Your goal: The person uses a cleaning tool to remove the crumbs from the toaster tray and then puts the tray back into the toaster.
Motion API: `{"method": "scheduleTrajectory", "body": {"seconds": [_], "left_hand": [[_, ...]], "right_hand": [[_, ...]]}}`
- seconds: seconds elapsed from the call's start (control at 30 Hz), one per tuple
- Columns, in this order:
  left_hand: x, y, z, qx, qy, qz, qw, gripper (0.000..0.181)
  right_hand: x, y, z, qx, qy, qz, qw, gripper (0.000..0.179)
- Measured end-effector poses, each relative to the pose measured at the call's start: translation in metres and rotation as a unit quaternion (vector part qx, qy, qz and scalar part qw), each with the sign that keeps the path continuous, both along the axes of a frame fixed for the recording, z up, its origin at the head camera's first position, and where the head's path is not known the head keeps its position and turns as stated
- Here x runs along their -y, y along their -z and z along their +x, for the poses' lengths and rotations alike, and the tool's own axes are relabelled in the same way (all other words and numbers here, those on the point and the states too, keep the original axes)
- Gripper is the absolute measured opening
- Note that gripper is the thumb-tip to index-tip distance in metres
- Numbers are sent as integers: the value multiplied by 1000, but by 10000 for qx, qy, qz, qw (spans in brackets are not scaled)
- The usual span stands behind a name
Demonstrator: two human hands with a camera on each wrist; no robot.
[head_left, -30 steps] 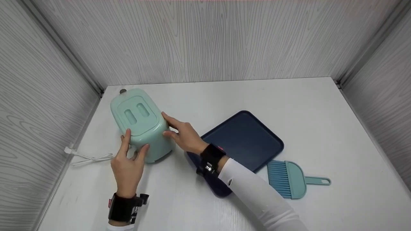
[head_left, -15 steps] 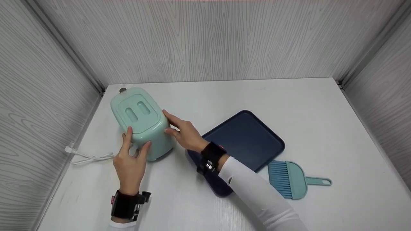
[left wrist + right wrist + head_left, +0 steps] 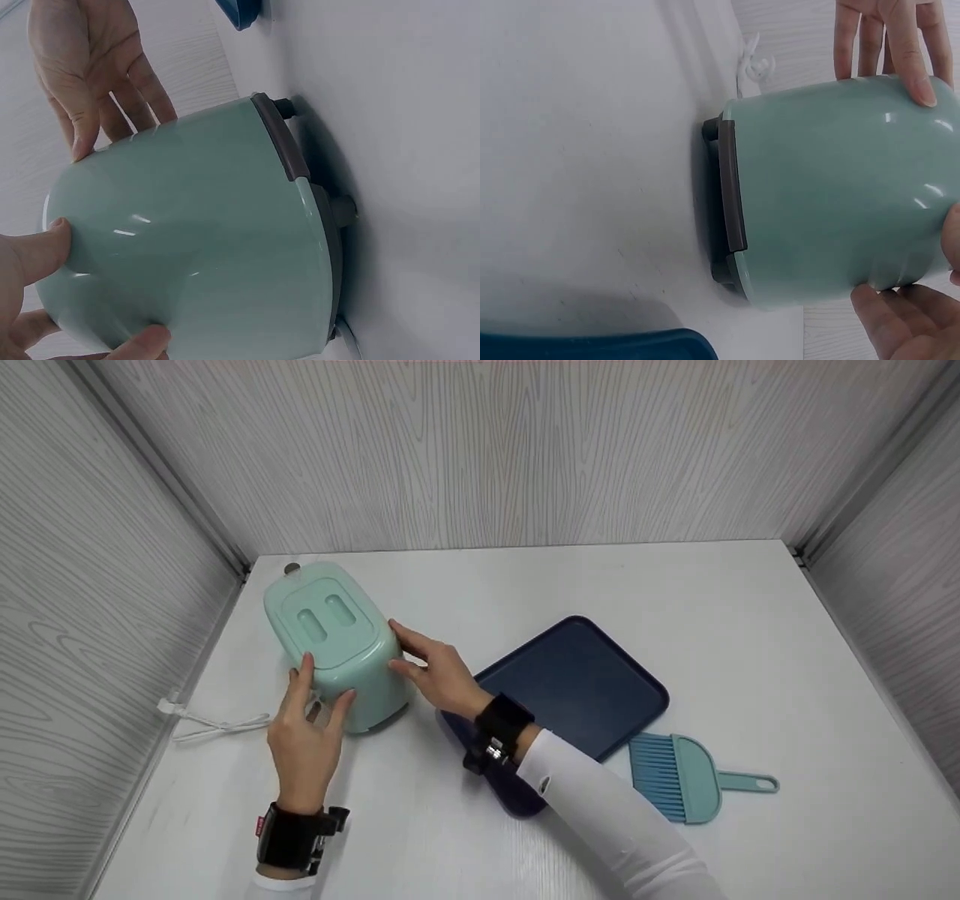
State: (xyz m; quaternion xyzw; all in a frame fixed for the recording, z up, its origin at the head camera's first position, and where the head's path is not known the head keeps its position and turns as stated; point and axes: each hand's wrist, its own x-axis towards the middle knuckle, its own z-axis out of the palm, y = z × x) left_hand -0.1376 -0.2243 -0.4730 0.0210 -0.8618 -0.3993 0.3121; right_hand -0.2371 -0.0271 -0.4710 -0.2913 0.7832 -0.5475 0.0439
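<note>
Though boxy, a glossy, round-cornered mint toaster (image 3: 341,649).

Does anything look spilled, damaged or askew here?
Minor things: the right wrist view shows dark specks on the white table beside the mint appliance; crumbs or marks, I can't tell. The dark blue tray also lies diagonally. No damage shows.

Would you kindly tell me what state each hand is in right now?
Left hand: open, fingers touching one side of the glossy mint-green, rounded toaster-like appliance.
Right hand: open, fingers touching the appliance's opposite side.
</note>
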Motion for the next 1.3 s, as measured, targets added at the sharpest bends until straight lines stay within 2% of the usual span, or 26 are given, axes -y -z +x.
{"method": "scheduleTrajectory", "body": {"seconds": [0.17,0.3,0.4,0.57,0.67,0.8,0.87,1.0,1.07,1.3], "left_hand": [[6,-3,-2,-33,28,-233,9997,73],[15,-7,-3,-126,200,-364,9991,70],[21,-9,-5,-247,445,-475,9976,68],[29,-13,-11,-413,908,-572,9934,64],[32,-15,-16,-428,1073,-676,9910,62],[35,-18,-19,-315,1158,-839,9892,58],[36,-18,-19,-255,1155,-859,9893,57],[36,-18,-19,-190,1133,-844,9898,57],[36,-18,-19,-174,1127,-845,9899,57],[35,-17,-17,-180,1082,-795,9908,57]], "right_hand": [[1,5,11,573,485,-169,9970,59],[4,10,22,1312,999,-477,9852,51],[7,12,30,1904,1346,-840,9688,49],[16,16,47,2878,1772,-1622,9271,49],[22,20,58,3198,1957,-1870,9080,47],[33,28,69,3513,2169,-2038,8877,41],[40,31,73,3788,2238,-2157,8717,40],[53,38,78,4193,2327,-2332,8460,40],[59,40,79,4304,2372,-2402,8371,41],[67,47,78,4386,2423,-2687,8226,35]]}}
